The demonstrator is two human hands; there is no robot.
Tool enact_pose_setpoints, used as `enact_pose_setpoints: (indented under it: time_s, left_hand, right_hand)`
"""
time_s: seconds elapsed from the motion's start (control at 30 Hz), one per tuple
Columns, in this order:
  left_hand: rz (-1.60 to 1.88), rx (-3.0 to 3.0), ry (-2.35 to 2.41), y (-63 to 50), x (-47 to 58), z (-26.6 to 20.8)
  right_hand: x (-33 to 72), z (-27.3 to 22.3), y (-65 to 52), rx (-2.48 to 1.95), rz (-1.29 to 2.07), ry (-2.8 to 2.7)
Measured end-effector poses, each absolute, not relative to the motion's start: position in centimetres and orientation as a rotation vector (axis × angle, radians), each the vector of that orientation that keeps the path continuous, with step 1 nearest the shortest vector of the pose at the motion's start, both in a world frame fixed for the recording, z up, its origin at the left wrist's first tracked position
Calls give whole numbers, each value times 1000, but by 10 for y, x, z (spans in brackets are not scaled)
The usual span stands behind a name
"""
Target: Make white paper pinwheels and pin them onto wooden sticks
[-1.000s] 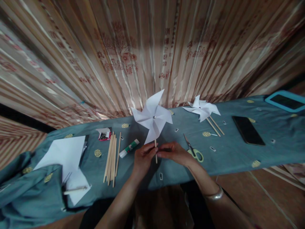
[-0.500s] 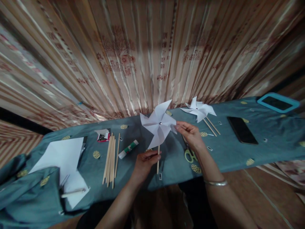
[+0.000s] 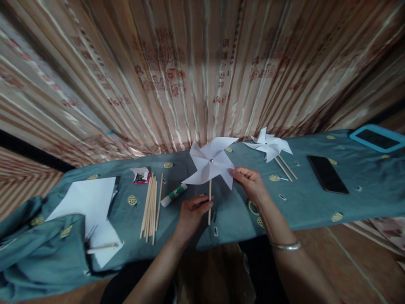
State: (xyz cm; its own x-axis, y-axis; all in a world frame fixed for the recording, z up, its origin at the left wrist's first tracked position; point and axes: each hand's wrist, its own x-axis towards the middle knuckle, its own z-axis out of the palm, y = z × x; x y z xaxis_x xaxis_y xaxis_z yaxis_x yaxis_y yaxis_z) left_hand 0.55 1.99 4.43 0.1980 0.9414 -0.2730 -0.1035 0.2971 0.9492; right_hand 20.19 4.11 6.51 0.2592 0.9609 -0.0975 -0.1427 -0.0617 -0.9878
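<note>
A white paper pinwheel [image 3: 205, 169] with a silver pin at its centre stands upright on a wooden stick [image 3: 209, 191] above the table. My left hand [image 3: 190, 217] pinches the lower part of that stick between thumb and fingers. At the right side of the pinwheel, my right hand [image 3: 250, 184] has its thumb and fingertips closed at the edge of one blade. Just left of my left hand lies a green and white glue stick [image 3: 174, 195]. Under my right forearm, yellow-green scissors [image 3: 252, 207] are mostly hidden.
Further left are several wooden sticks [image 3: 149, 211], a small open red box [image 3: 141, 176] and white paper [image 3: 95, 192] partly under bunched cloth. At the right lie more white pinwheels [image 3: 269, 145], a black phone [image 3: 327, 174] and a blue-framed tablet-like object [image 3: 379, 138]. A curtain [image 3: 202, 84] hangs behind.
The pinwheel's blades have turned about the pin, and my right fingers sit slightly lower along its edge. My left hand keeps its hold on the stick. The view has shifted slightly.
</note>
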Motion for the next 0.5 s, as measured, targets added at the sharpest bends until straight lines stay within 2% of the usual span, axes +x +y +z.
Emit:
enact_pose_setpoints:
  time_s: [0.5]
  left_hand:
    - [984,983,1114,22,9,37]
  right_hand:
    - [177,63,35,-1251,1262,-1004]
